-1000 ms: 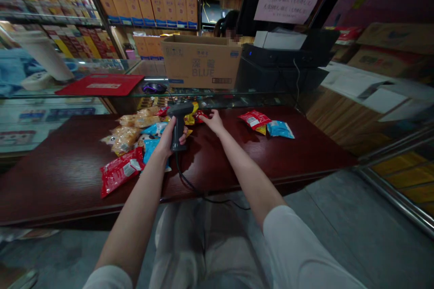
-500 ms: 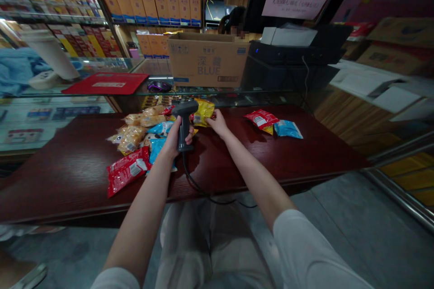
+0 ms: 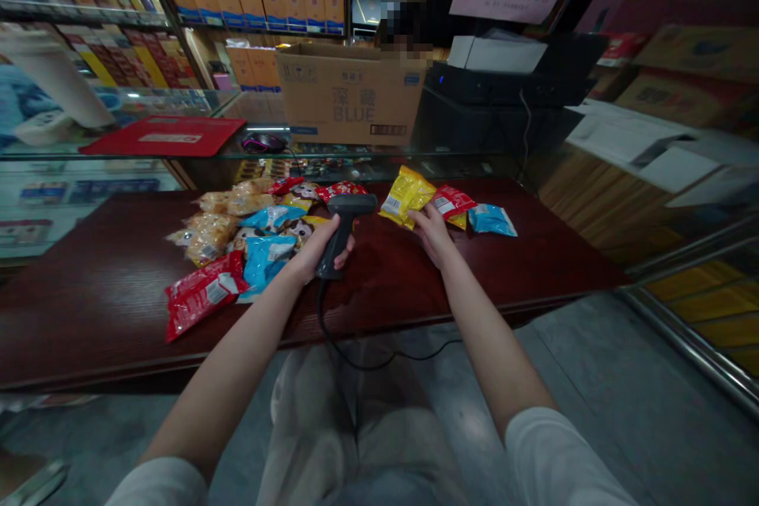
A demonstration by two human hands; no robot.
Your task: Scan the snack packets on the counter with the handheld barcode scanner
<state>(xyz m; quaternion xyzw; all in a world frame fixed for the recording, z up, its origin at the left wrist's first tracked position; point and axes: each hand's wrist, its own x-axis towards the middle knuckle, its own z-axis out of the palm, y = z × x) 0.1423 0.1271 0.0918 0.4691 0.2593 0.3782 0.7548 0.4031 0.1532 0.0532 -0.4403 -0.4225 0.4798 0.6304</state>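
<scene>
While the left hand (image 3: 311, 257) wraps closed around the grip of a corded barcode scanner (image 3: 351, 205), the scanner's head points up and to the right, just above the middle of the worktop (image 3: 88, 316). Its near neighbour, a yellow snack packet (image 3: 404, 194), stands tilted off the surface, with the right hand (image 3: 432, 233) narrowly closed on its lower edge. Keeping that packet clear of the others and the cable slack seems the sound way to work, since both leave the scanner head free to turn. The black cable (image 3: 349, 364) drops over the worktop's front edge. Beside the right hand lie a red packet (image 3: 451, 202) and a blue packet (image 3: 492, 220). To the left sits a heap of golden pastry bags (image 3: 219, 237), blue packets (image 3: 265, 262) and a large red bag (image 3: 205, 294). Beyond, on a glass counter, stands a cardboard box (image 3: 349, 95).
</scene>
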